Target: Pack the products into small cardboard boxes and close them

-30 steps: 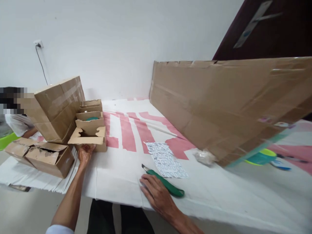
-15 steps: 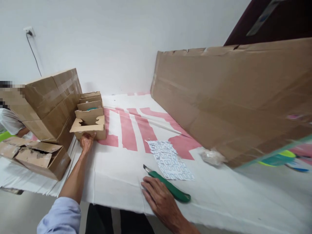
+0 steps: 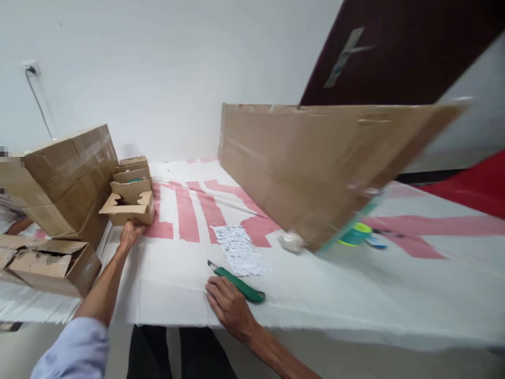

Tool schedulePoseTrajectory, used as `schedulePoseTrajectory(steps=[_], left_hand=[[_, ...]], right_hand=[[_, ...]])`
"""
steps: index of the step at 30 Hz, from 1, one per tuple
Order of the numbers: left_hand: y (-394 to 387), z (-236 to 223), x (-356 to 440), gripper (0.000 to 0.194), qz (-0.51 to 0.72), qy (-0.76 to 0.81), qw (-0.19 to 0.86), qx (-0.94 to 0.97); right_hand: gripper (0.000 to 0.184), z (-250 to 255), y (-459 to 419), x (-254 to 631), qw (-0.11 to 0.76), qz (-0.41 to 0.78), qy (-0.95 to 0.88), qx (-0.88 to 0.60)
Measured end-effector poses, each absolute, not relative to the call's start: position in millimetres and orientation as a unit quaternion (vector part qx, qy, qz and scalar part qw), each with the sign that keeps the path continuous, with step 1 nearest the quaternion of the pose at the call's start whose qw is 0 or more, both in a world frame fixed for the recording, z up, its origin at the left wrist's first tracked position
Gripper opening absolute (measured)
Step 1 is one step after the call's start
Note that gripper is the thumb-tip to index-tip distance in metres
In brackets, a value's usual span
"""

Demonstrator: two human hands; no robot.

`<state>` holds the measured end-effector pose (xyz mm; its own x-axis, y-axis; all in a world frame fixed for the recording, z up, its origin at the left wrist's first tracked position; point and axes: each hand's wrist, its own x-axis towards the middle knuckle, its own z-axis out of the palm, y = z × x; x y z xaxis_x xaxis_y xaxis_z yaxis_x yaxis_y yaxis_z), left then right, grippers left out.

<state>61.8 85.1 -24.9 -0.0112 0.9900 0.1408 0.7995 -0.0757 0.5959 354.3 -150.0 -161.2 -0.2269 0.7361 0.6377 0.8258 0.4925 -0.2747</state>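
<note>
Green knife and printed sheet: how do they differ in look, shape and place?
The green knife has a plain handle; the printed sheet is pale with darker marks. The knife is long and narrow; the sheet is broader. The knife lies beside the right hand; the sheet lies farther off. Both rest on the white cloth.

Matt cardboard box [image 3: 128, 209], smooth plastic-handled knife [image 3: 241, 286]

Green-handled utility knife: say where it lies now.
In the head view, the green-handled utility knife lies at lower centre on the white-and-red cloth, just beyond the right hand and nearer than the white patterned sheet.
</note>
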Motion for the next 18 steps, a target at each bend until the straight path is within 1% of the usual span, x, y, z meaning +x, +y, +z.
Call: schedulePoseTrajectory(steps=[3,5,7,9,11,13,15,18], left_hand=[[27.7,-29.5,66.3,0.028,0.272,0.595,0.176,0.735],[-16.0,-41.3,62.8,0.030,0.276,0.555,0.183,0.763],[-56.0,-59.0,53.8,0.034,0.294,0.499,0.193,0.792],[-87.8,-78.3,43.7,0.034,0.318,0.478,0.200,0.794],[-112.1,-93.7,37.2,0.032,0.340,0.487,0.201,0.779],[-132.6,-101.0,35.8,0.028,0.360,0.502,0.202,0.760],[-151.5,-100.6,37.2,0.026,0.374,0.514,0.203,0.745],[-172.9,-94.9,35.1,0.026,0.367,0.529,0.200,0.738]], right_hand=[[0.021,-152.0,-148.6,356.8,0.384,-0.080,-0.771,-0.502],[0.020,-145.4,-148.8,363.4,0.385,-0.107,-0.736,-0.547],[0.023,-139.9,-150.9,373.2,0.367,-0.121,-0.684,-0.619],[0.026,-137.4,-154.7,383.9,0.328,-0.113,-0.643,-0.683],[0.026,-139.2,-159.6,393.8,0.292,-0.098,-0.632,-0.710],[0.027,-145.7,-165.8,402.3,0.286,-0.088,-0.647,-0.701],[0.027,-155.6,-173.0,410.7,0.322,-0.087,-0.668,-0.665],[0.023,-173.6,-184.2,431.2,0.413,-0.095,-0.681,-0.597]])
